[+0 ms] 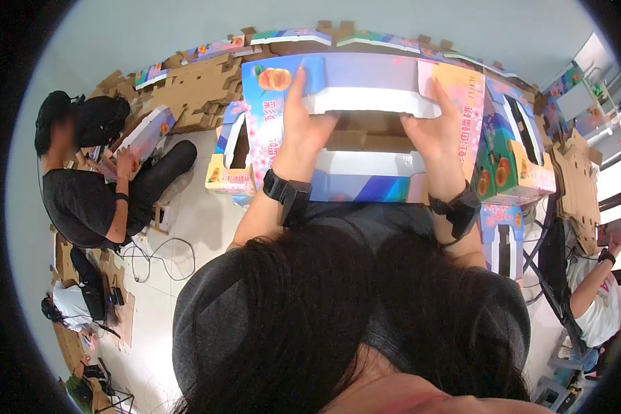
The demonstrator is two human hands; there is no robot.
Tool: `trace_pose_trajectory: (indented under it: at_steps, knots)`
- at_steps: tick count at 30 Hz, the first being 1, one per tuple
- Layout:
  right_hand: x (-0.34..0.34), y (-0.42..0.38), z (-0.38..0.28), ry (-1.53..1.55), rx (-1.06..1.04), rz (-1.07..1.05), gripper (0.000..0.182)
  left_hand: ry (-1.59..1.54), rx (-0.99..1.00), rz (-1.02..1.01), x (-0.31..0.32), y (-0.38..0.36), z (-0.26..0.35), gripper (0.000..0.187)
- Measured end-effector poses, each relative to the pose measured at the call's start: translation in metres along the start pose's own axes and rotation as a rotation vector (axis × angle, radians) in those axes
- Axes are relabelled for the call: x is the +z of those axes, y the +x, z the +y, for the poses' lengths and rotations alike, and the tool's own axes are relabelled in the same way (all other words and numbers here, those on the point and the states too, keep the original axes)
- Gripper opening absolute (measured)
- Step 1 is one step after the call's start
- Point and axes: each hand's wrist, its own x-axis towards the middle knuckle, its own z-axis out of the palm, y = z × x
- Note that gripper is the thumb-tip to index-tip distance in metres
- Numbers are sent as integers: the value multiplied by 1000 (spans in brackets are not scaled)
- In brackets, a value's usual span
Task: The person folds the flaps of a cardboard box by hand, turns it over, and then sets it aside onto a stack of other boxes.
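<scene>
A colourful printed cardboard carton (pixel 366 186) with peach pictures and Chinese lettering is right in front of my chest, with a wide opening in its top. My left hand (pixel 305 127) grips the left side of this opening, one finger stretched along the panel and the thumb pointing inward. On the opposite side my right hand (pixel 431 127) grips it the same way, its thumb at the opening's edge. Some fingers of both hands are hidden. A black strap device (pixel 288 196) sits on my left wrist, and another wrist device (pixel 455 212) on my right.
More printed cartons stand at the left (pixel 229 176) and right (pixel 517 176). Flat brown cardboard (pixel 179 90) is stacked along the wall. A person in black (pixel 83 200) handles a carton at left; another person (pixel 597 297) is at right. Cables (pixel 152 259) lie on the floor.
</scene>
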Motion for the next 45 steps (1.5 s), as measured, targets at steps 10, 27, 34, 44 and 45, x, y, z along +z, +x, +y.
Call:
trace_pose_trajectory:
  at_steps: [10,27,34,44,45]
  knots:
    - [-2,0,5,-220,-112,17,32,60,65,-19,0,-7,1,46]
    - [1,-63,-28,-1153,-144,-655,65,-132,-108,96,3,24,8,64]
    - [-41,-59,-34,-2427,-664,-629,116,-78,-553,179,9,22,-2,69]
    - [-44,-62,-33,-2385,-715,-636,129,1452,101,-1225,65,-74,42,82]
    - [-43,-62,-33,-2401,-700,-647,129,1801,390,-1383,64,-79,46,88]
